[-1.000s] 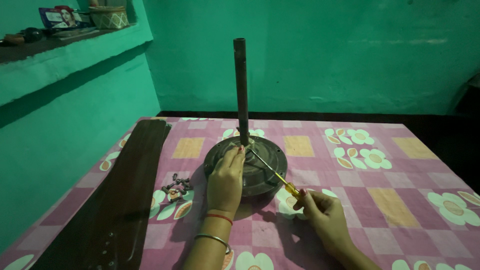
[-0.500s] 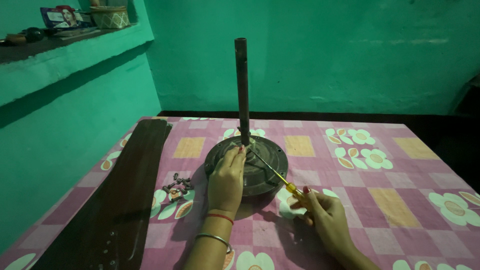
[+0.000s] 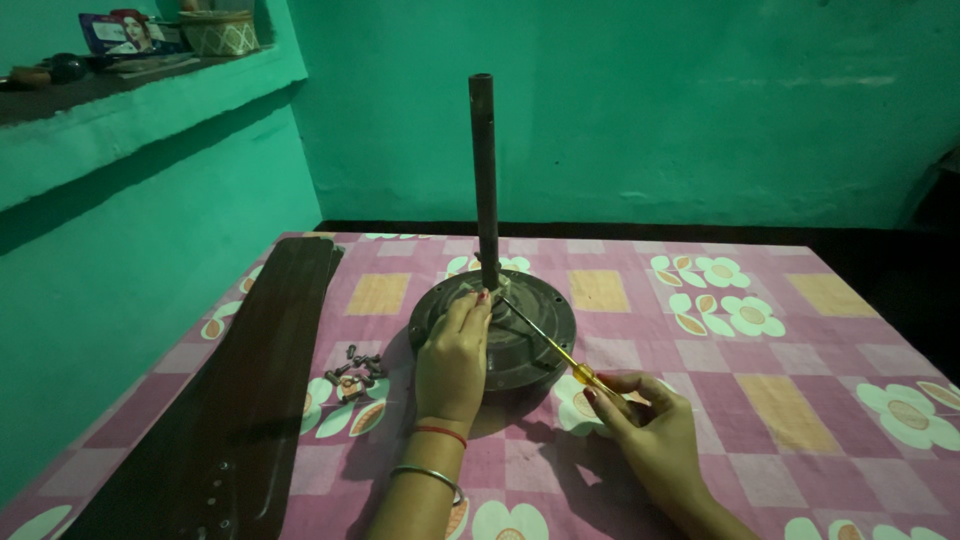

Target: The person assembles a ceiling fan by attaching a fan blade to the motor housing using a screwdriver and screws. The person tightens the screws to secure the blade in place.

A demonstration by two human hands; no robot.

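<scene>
A round dark fan motor housing (image 3: 535, 310) lies on the pink flowered tablecloth (image 3: 700, 400), with a tall dark rod (image 3: 484, 170) standing upright from its centre. My left hand (image 3: 455, 360) rests on the housing's near side, its fingertips at the rod's base. My right hand (image 3: 640, 425) grips the yellow handle of a screwdriver (image 3: 550, 345). The screwdriver's thin shaft slants up and left, and its tip meets the housing near the rod's base.
Long dark fan blades (image 3: 240, 390) lie stacked along the table's left edge. A small pile of dark screws (image 3: 353, 372) sits between the blades and the housing. A green wall shelf (image 3: 150, 90) at upper left carries a basket and small items.
My right hand has shifted its fingers on the screwdriver handle, turning slightly. My left hand, the housing and the rod stay where they were.
</scene>
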